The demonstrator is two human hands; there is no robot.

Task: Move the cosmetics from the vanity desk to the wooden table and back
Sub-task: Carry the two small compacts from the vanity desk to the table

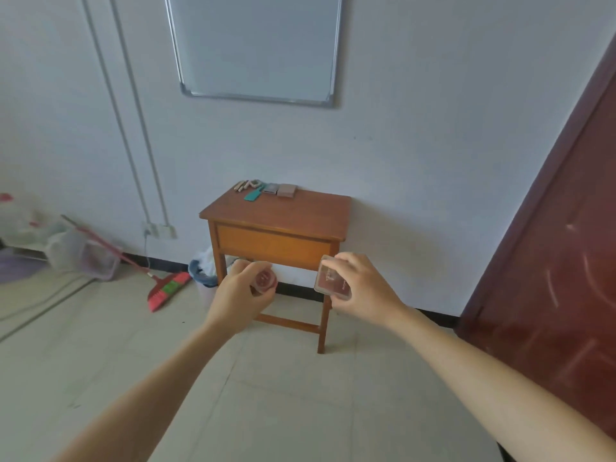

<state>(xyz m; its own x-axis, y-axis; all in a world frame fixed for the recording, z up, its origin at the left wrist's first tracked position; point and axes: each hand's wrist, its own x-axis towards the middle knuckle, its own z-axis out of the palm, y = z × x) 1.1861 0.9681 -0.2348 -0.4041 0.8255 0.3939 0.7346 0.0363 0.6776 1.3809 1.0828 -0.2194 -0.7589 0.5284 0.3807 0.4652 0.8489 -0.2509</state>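
My left hand (240, 293) grips a small round clear jar with pink contents (265, 279). A flat rectangular clear case with dark red contents (332, 282) is held in my right hand (361, 288). Both hands are raised in front of me, short of the wooden table (300, 211), which stands against the white wall. At the table's back left lie several cosmetics: a teal comb (251, 194), two small square compacts (279, 189) and some thin sticks (245, 185).
A red broom (165, 290) leans on the floor at left beside a clear plastic bin (83, 256). A small lined wastebasket (204, 273) stands by the table's left leg. A dark red door (550, 261) stands at right. A whiteboard (256, 45) hangs above.
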